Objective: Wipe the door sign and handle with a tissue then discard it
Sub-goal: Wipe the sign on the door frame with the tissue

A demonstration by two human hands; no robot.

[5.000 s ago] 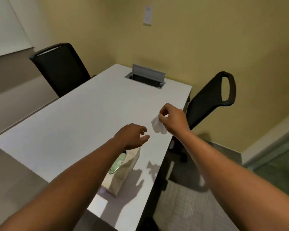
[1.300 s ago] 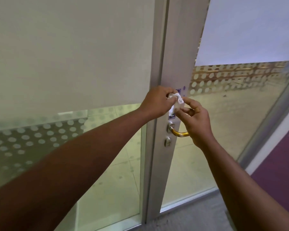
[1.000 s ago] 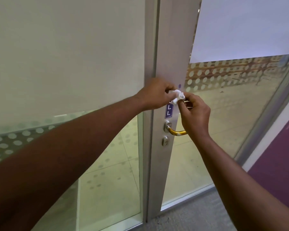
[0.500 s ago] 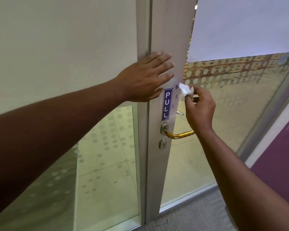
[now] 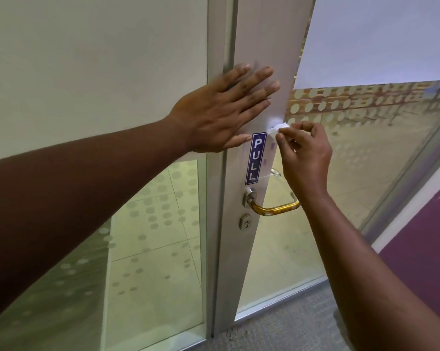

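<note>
A blue vertical PULL sign (image 5: 256, 158) is stuck on the grey metal door frame (image 5: 259, 46). Below it a brass lever handle (image 5: 274, 209) sticks out to the right, with a keyhole (image 5: 245, 221) under it. My left hand (image 5: 221, 110) lies flat against the frame, fingers spread, just up and left of the sign. My right hand (image 5: 304, 155) pinches a small crumpled white tissue (image 5: 277, 128) and holds it at the sign's top right corner, against the frame.
Frosted glass panels with a dot pattern flank the frame: one on the left (image 5: 87, 72), the door pane on the right (image 5: 366, 148). Grey carpet (image 5: 290, 330) runs along the bottom, and a purple wall (image 5: 421, 262) stands at the right.
The tissue went from both hands to my right hand alone. My left hand opened and pressed flat on the frame. My right hand has brought the tissue in to the sign's upper corner.
</note>
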